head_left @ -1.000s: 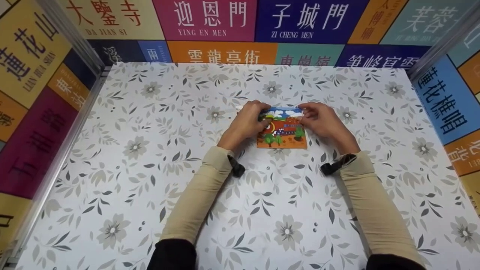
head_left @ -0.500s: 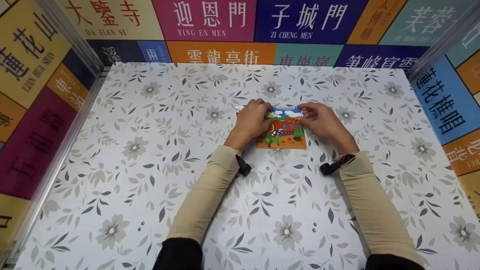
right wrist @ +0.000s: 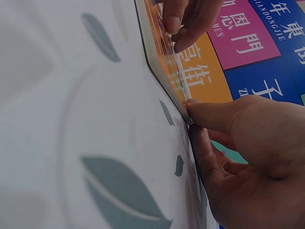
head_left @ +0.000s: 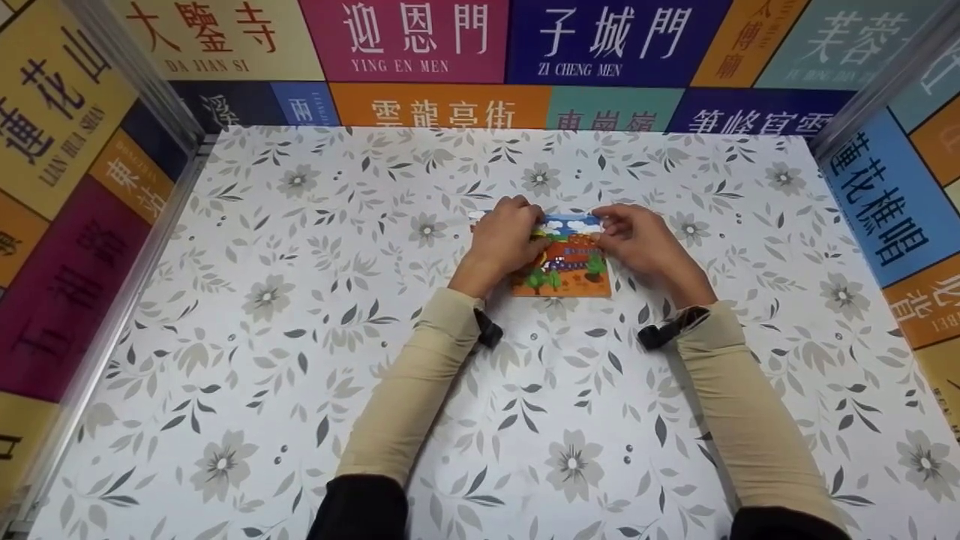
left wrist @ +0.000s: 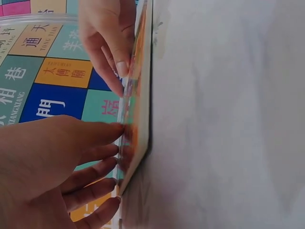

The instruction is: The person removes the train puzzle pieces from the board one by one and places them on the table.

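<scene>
A thin, colourful picture board (head_left: 564, 283) with a red train, green trees and blue sky lies flat on the patterned surface. The left hand (head_left: 502, 244) covers its left part; in the left wrist view that hand (left wrist: 47, 162) touches the board (left wrist: 139, 114) with the tips of spread, slightly bent fingers. At the upper right edge is the right hand (head_left: 646, 244). The right wrist view shows this hand (right wrist: 257, 148) pinching the edge of the board (right wrist: 164, 52) between thumb and index finger. Part of the picture is hidden under the left hand.
The table (head_left: 300, 420) has a white covering with grey flowers and leaves. Behind it stands a wall of coloured panels (head_left: 420, 41) with writing, and similar panels stand at both sides. Each wrist carries a small black device.
Compared with a second ago, the left hand has shifted slightly to the right over the board, covering more of the train's front. The right hand and the board look nearly unchanged.
</scene>
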